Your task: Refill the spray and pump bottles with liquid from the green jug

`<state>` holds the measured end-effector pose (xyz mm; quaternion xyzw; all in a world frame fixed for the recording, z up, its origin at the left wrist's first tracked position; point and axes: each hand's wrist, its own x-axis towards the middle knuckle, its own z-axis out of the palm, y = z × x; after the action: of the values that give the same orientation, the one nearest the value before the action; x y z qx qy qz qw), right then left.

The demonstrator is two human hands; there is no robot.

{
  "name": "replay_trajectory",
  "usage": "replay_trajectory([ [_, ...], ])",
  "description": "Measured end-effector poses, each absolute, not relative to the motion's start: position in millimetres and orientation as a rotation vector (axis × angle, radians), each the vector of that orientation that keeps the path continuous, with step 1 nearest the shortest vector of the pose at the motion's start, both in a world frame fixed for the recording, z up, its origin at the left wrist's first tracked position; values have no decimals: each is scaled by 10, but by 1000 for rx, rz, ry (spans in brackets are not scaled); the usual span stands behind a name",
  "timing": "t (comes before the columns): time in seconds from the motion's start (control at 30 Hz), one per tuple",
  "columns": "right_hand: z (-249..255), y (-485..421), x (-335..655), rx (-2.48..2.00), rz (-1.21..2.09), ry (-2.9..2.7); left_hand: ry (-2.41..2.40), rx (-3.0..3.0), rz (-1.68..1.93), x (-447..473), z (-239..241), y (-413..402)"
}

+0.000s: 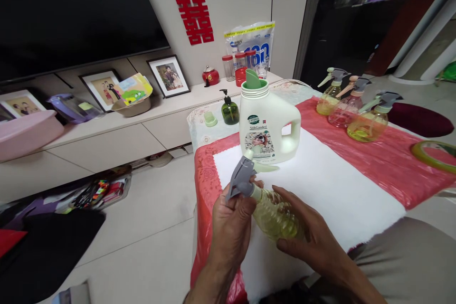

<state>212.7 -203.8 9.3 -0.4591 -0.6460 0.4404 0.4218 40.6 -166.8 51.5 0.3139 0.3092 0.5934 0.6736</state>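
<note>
Tilted between my hands is a clear yellowish spray bottle [272, 213] with a grey trigger head [242, 178]. My left hand [231, 230] is closed around the spray head and neck. Around the ribbed body wraps my right hand [313, 232], its fingers along the far side and thumb on the near side. Just beyond the spray head stands a large pale detergent jug [267, 126] with a handle, its mouth uncapped and showing a green spout [253, 80]. The jug rests on a white cloth [331, 185].
Several spray bottles [368, 121] stand on the red table cover [331, 123] at the right, near a roll of tape [434, 154]. A dark green pump bottle [230, 110] and a light green cap [210, 118] sit left of the jug. Behind runs a low cabinet [117, 137] holding picture frames.
</note>
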Motion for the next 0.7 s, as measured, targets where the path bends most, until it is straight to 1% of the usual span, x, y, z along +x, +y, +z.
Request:
replay_trajectory([
  [0.23,64,-2032,2127,-1128,1162,-1564,647,735,1349,468,590,-1689],
  [0.37,61,-2042,2125,-1117,1178,-1570,682,714,1347,453,552,-1673],
  [0.53,70,-2039,2131,-1086,1290,-1509,683,703,1296,362,491,-1668],
  [0.7,65,-2006,2110,-1114,1210,-1536,774,763,1316,405,482,-1682],
])
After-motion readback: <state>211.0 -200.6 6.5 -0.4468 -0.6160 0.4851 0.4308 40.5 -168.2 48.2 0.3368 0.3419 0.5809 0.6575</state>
